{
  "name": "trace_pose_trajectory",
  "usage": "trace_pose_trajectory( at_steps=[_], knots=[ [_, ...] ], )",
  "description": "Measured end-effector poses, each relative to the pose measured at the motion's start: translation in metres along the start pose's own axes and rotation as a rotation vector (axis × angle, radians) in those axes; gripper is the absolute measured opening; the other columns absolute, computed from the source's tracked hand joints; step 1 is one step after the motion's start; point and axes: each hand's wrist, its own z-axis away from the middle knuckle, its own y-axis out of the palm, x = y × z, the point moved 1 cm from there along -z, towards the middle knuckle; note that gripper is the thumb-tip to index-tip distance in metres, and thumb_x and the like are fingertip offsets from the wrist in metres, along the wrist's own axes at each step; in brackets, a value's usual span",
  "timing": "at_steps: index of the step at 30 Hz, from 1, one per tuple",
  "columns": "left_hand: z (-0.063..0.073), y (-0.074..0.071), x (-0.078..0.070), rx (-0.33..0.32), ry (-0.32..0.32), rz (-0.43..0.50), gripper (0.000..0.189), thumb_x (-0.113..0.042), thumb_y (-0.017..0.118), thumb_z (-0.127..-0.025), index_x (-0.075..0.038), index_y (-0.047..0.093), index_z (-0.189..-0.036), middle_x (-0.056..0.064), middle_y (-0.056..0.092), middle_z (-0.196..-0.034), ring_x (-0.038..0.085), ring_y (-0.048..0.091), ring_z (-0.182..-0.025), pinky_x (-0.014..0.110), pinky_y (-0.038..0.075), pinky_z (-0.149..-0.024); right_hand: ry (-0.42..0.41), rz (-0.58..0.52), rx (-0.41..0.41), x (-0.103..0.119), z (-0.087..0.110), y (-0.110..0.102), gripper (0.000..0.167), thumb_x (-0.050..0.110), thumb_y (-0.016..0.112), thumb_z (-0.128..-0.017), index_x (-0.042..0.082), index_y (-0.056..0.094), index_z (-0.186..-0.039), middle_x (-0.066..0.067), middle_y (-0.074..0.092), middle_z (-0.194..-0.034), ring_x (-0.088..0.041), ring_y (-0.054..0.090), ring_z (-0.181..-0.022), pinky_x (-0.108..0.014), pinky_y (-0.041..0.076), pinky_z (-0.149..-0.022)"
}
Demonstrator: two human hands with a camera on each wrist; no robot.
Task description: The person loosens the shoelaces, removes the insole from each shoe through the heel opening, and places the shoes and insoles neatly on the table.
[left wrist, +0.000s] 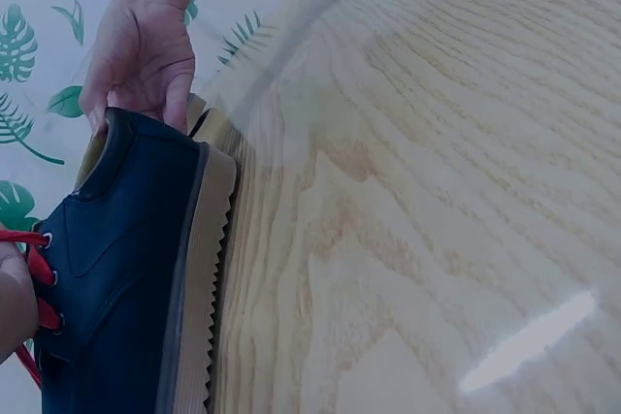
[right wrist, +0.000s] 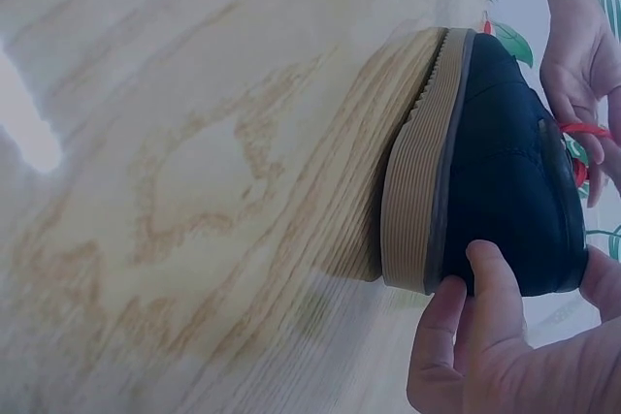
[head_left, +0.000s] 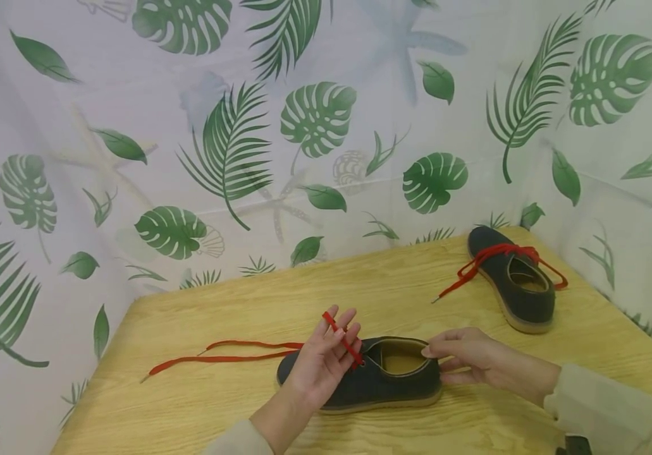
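A dark navy shoe (head_left: pixel 382 388) with a tan ribbed sole stands on the table, toe to the left. My left hand (head_left: pixel 317 366) is above its front part, palm up, pinching a red shoelace (head_left: pixel 355 355) between thumb and fingers where it comes from the eyelets. Two loose lace ends (head_left: pixel 217 359) stretch left past the toe. At the heel, my right hand (head_left: pixel 473 355) grips the back of the shoe, thumb at the collar and fingers behind. The right wrist view shows those fingers (right wrist: pixel 490 283) against the dark heel (right wrist: pixel 505 191).
A second navy shoe (head_left: pixel 530 297) with its red lace tied in a bow (head_left: pixel 522 251) sits at the back right of the wooden table (head_left: pixel 234 404). Behind the table hangs a white cloth (head_left: pixel 314 177) printed with green leaves.
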Motion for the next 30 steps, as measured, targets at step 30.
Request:
trace_pose_trajectory(
  at_steps=[30],
  knots=[
    [0.009, -0.024, -0.058, -0.214, 0.151, 0.076, 0.055, -0.011, 0.039, -0.102, -0.020, 0.016, -0.152, -0.010, 0.063, -0.117, 0.008, 0.060, -0.109, 0.031, 0.045, -0.100, -0.008, -0.033, 0.004, 0.001, 0.000, 0.001, 0.030, 0.016, 0.068, -0.086, -0.001, 0.062, -0.110, -0.007, 0.064, -0.098, -0.016, 0.066, -0.082, -0.033, 0.058, -0.074]
  ],
)
